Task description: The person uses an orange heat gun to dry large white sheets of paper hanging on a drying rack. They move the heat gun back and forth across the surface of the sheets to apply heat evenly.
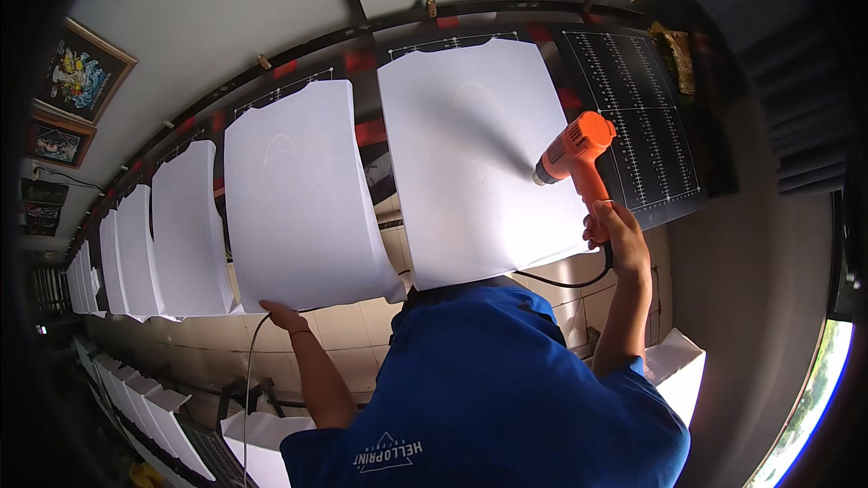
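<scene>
I am watching from afar, taking the orange heat gun [571,155] as my landmark. Far to its left, framed pictures [77,72] are hanging on the pale wall. Below them, a row of white shirts [185,230] is hanging on black boards and running toward the gun. Well below and left of the gun, a line of white folded pieces [149,402] is standing near the floor; I cannot tell what they are.

Left of the gun, the left hand [285,314] is closing its grip on the bottom edge of one white shirt [298,208]. A dark cord [249,370] is trailing down just beside that hand. The gun's nozzle is pointing at the next white shirt [475,154], close to its right edge.

The right hand [615,233] is gripping the gun's handle from below, grip closed around it. Just right of the gun, a black ruled board [646,126] is standing bare. Far below and right, daylight is coming through a window [814,398].
</scene>
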The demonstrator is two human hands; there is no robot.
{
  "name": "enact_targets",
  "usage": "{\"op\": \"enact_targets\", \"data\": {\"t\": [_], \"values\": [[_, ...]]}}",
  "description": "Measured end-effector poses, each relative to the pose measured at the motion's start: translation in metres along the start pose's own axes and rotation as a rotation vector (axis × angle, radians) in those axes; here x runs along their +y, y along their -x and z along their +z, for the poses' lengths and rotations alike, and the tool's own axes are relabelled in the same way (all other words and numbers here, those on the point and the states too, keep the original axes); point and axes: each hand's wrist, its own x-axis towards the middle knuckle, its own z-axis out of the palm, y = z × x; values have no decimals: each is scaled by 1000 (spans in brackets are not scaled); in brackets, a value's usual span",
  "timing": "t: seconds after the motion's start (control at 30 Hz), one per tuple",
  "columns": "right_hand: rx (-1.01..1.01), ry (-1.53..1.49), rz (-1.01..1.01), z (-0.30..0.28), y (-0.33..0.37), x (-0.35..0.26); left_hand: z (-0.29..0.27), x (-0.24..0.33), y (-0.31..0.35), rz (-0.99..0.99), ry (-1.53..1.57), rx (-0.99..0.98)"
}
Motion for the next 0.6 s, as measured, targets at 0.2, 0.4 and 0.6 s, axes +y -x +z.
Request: {"op": "enact_targets", "data": {"t": [0.2,0.4,0.6], "values": [[38,-45,-40,42,-9,8,-73,-6,-51,50,-10,-30],[-363,-328,135,123,20,11,-91,53,-63,-37,159,10],[-686,-374,334,300,46,32,-159,70,-201,37,-121,-196]]}}
